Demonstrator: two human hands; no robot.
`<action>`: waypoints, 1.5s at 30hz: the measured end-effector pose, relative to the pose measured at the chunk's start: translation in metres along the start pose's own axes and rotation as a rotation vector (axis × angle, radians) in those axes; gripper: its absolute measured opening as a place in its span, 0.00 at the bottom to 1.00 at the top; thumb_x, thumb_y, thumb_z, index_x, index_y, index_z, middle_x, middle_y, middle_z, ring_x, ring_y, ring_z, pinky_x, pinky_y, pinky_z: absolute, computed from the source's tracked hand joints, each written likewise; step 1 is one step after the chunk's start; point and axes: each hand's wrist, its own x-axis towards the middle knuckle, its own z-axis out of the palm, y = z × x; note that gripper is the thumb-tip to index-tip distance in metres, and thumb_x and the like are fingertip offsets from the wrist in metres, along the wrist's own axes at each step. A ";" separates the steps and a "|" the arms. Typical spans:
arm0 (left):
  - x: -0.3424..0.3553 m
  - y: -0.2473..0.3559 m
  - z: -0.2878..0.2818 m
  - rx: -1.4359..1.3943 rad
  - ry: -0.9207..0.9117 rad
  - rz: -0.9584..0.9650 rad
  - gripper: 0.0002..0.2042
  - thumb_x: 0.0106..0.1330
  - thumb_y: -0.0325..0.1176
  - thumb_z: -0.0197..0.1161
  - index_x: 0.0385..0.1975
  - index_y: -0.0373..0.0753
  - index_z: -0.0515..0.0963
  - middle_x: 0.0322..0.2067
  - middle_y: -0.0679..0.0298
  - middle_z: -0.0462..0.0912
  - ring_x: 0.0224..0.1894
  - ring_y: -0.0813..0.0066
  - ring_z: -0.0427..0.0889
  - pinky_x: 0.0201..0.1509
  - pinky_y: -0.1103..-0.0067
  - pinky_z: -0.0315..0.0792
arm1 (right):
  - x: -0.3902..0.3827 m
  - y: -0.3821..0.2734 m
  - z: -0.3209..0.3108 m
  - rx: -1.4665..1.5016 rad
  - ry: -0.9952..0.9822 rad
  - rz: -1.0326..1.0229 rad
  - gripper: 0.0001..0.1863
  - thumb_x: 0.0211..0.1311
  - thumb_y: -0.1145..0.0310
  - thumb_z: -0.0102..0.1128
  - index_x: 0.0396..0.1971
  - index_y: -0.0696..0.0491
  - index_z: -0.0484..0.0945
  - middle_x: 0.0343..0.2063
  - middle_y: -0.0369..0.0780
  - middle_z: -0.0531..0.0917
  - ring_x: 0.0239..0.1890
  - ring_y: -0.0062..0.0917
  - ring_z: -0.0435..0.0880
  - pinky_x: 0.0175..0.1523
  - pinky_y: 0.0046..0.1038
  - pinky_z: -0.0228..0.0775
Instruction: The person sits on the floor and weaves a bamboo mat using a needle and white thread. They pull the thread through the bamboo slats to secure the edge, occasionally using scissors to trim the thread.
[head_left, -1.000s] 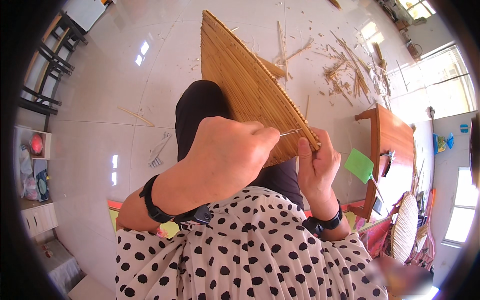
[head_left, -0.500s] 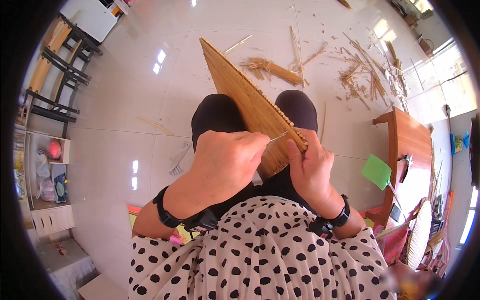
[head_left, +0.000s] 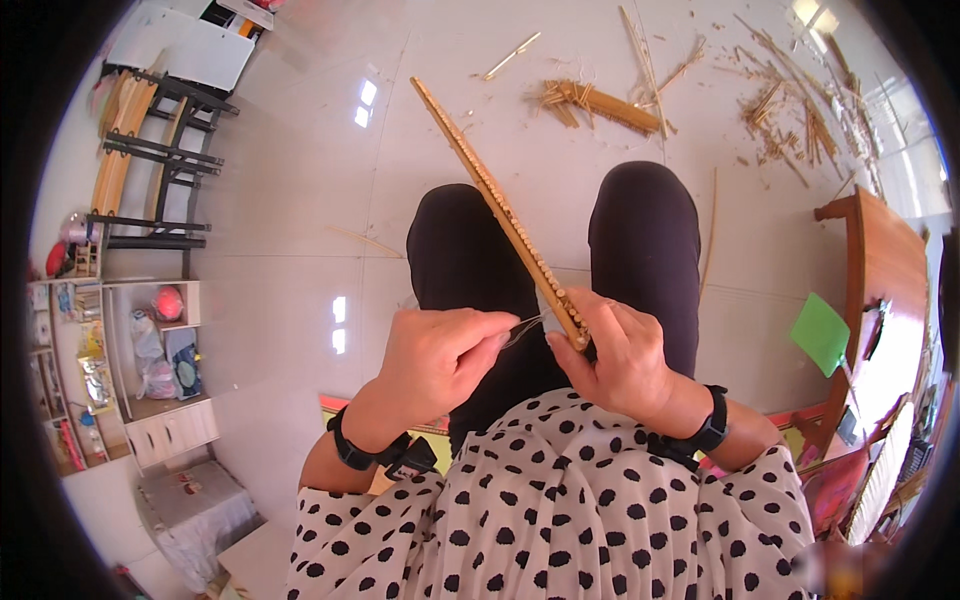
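A flat panel of straw-coloured stalks stands nearly edge-on between my knees, its row of round cut ends facing up. My right hand grips its near end, thumb on one side and fingers on the other. Beside that end, my left hand is closed, thumb and forefinger pinching a thin pale thread. The thread curves from my fingertips toward the panel. Whether a needle is also in the pinch is hidden.
Cut stalks and scraps litter the tiled floor ahead. At right stands a wooden table with a green fly swatter near it. Black-legged folded furniture and shelves line the left.
The panel has turned from showing its broad face to nearly edge-on. My left hand has moved away from it, down and left, with thread now showing between them. The view has shifted.
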 end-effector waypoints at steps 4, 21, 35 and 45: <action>-0.013 -0.001 -0.007 0.028 -0.059 -0.108 0.09 0.58 0.20 0.65 0.38 0.37 0.83 0.19 0.64 0.80 0.17 0.70 0.77 0.20 0.78 0.68 | -0.007 0.007 0.011 0.123 0.025 -0.035 0.29 0.46 0.69 0.77 0.46 0.67 0.75 0.39 0.51 0.84 0.37 0.41 0.87 0.40 0.31 0.83; -0.007 -0.009 -0.018 0.078 -0.328 -0.022 0.16 0.56 0.16 0.63 0.45 0.33 0.83 0.14 0.63 0.73 0.14 0.70 0.74 0.19 0.77 0.66 | -0.027 0.026 0.028 0.382 0.080 -0.004 0.30 0.37 0.69 0.78 0.45 0.63 0.81 0.44 0.49 0.83 0.41 0.39 0.87 0.45 0.33 0.83; 0.011 -0.004 -0.021 0.063 -0.433 -0.008 0.20 0.55 0.20 0.66 0.49 0.38 0.82 0.17 0.63 0.78 0.16 0.69 0.76 0.19 0.77 0.69 | -0.029 0.025 0.022 0.343 0.088 -0.014 0.28 0.36 0.73 0.76 0.44 0.63 0.80 0.44 0.50 0.84 0.40 0.39 0.87 0.44 0.32 0.83; 0.015 -0.005 -0.019 0.027 -0.464 -0.028 0.20 0.54 0.18 0.63 0.50 0.35 0.82 0.21 0.59 0.82 0.16 0.66 0.77 0.21 0.76 0.69 | -0.033 0.018 0.024 0.352 0.146 0.166 0.21 0.40 0.75 0.79 0.38 0.59 0.81 0.42 0.48 0.86 0.34 0.33 0.88 0.39 0.27 0.83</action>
